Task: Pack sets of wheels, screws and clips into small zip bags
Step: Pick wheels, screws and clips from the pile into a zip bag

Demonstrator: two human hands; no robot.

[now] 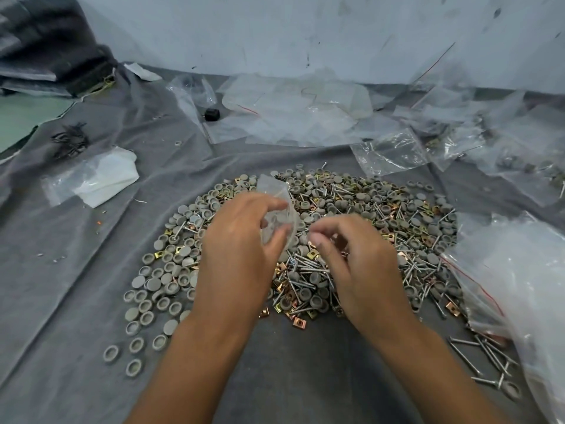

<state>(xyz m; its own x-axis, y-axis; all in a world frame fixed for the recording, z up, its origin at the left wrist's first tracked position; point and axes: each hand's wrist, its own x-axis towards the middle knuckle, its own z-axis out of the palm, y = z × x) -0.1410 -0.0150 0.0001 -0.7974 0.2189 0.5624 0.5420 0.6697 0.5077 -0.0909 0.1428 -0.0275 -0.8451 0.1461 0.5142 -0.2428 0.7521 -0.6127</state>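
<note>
Both forearms reach in from the near edge over a grey cloth (76,301). Left hand (235,249) pinches a small clear zip bag (276,209) between thumb and curled fingers; the bag stands upright above the fingertips, with grey wheels visible inside its lower part. Right hand (351,258) sits just beside the bag, fingers curled with thumb and forefinger tips close together; whether they hold anything, cannot tell. Directly under and beyond both sets of fingers lies a mixed pile: grey wheels (159,289) spread mostly to the left of the left fingers, long screws (305,264) and brass-coloured clips (298,322) below and right of the right fingers. A large clear bag (519,286) lies further right of the right hand. Beyond the fingertips, past the pile, loose empty zip bags (290,114) lie against the wall (305,32). Far left of the left fingers lies a folded white bag (101,179), with a cluster of dark screws (72,142) beyond it.
</note>
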